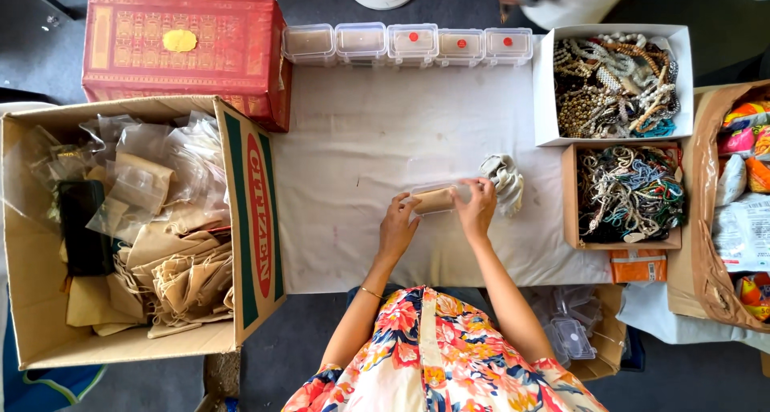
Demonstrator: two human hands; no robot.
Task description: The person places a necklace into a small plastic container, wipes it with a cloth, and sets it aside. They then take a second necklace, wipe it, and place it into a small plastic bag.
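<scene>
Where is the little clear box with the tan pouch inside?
In the head view, the small clear box sits mid-table on the white cloth, held between the left hand and right hand, beside a crumpled grey cloth on its right.

One head-worn camera looks straight down from well above onto the white-covered desk (361, 139), with the wearer's floral lap at the bottom edge.

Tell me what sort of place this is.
Probably a small jewellery packing workspace: open boxes heaped with beaded strands, a row of lidded plastic boxes, and both hands holding a small clear box.
</scene>
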